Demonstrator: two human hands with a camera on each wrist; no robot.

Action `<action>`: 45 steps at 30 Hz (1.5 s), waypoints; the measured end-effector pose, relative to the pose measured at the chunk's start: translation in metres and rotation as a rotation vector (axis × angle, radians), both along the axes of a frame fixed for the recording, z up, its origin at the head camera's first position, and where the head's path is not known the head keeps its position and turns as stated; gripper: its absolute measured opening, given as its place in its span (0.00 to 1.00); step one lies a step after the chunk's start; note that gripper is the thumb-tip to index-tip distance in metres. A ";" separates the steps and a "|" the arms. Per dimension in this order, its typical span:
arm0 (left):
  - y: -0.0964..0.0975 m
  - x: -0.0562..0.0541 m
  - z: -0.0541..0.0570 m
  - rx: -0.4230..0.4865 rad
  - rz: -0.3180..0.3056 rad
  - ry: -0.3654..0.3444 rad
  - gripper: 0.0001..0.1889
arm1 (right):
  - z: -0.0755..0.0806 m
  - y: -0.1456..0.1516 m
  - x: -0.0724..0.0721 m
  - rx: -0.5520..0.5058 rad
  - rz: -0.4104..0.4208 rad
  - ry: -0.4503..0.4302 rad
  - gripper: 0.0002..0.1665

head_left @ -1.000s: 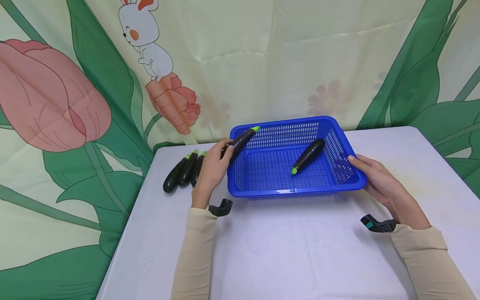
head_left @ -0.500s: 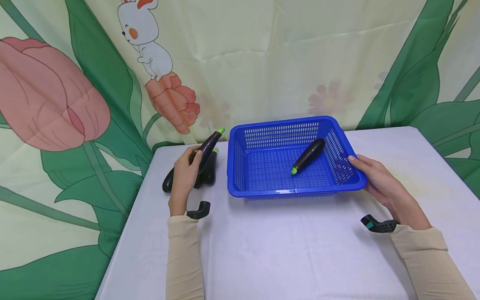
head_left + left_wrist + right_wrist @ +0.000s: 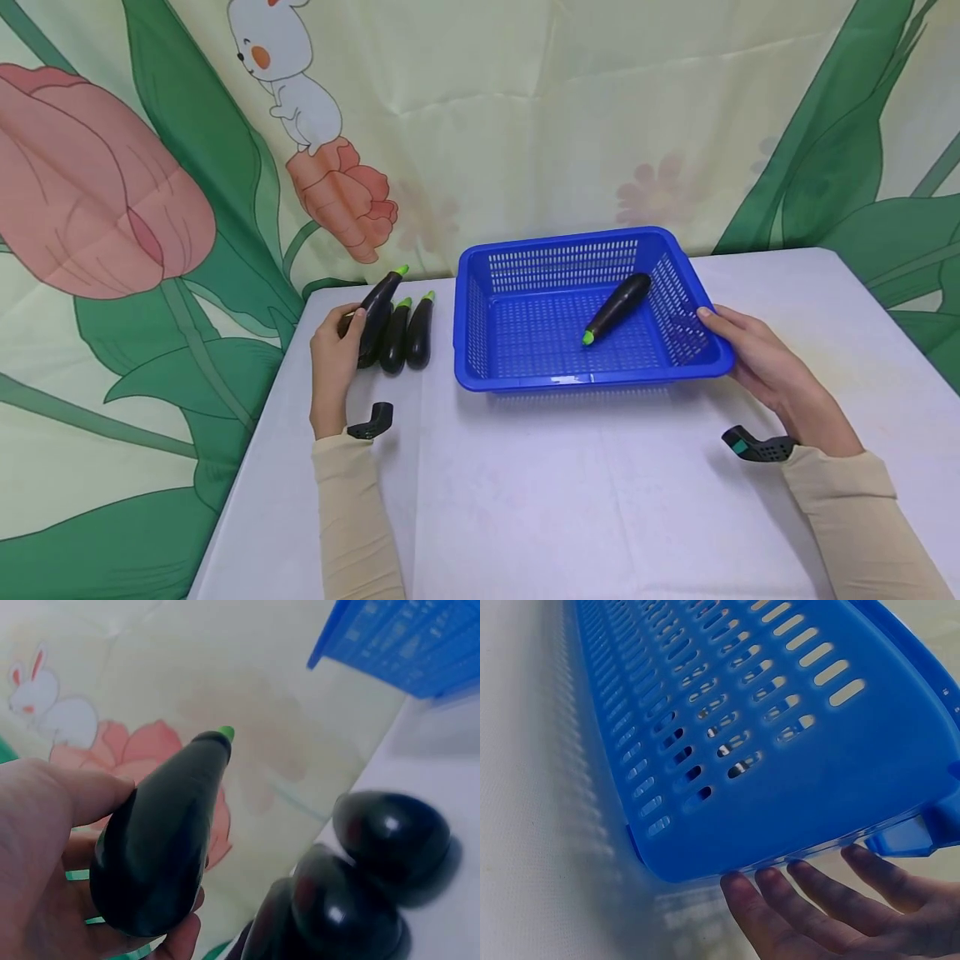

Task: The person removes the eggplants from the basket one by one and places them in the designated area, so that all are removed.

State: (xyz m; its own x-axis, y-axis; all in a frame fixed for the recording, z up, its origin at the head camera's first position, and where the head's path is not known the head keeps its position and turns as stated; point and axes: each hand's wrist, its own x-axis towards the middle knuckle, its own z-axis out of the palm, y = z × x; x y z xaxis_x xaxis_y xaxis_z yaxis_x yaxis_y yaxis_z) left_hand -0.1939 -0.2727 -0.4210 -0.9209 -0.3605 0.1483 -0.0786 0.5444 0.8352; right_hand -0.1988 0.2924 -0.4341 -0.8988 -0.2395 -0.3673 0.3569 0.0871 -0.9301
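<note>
My left hand (image 3: 334, 354) grips a dark eggplant (image 3: 381, 289) with a green stem end, thumb on one side and fingers curled round the other. In the left wrist view this eggplant (image 3: 161, 840) is held above the table, stem pointing away. Below and beside it lie more eggplants (image 3: 420, 332), close together and partly hidden by the held one. One eggplant (image 3: 618, 308) rests inside the blue basket (image 3: 555, 383). At the basket's right end my right hand (image 3: 765, 367) holds the rim, thumb on top; in the right wrist view its fingers (image 3: 810, 900) touch the outer wall.
The table (image 3: 570, 500) has a white cover. Behind it hangs a printed curtain (image 3: 480, 150) with a rabbit and flowers, close to the table's back edge. The basket stands right of the eggplant group.
My left hand has carried the eggplant left, from the basket's left rim to over the eggplants on the table. The right hand and basket have stayed in place.
</note>
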 end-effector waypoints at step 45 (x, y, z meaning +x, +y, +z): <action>-0.063 0.024 -0.043 0.141 0.421 0.040 0.25 | 0.001 -0.003 0.001 0.054 -0.002 0.013 0.52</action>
State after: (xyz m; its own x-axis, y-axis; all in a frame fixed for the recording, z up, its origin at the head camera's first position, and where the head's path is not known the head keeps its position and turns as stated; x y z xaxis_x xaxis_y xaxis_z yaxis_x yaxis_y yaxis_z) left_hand -0.1704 -0.3355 -0.4641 -0.6842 -0.7220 0.1029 -0.2353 0.3521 0.9059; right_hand -0.1979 0.2893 -0.4328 -0.9042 -0.2177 -0.3674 0.3446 0.1364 -0.9288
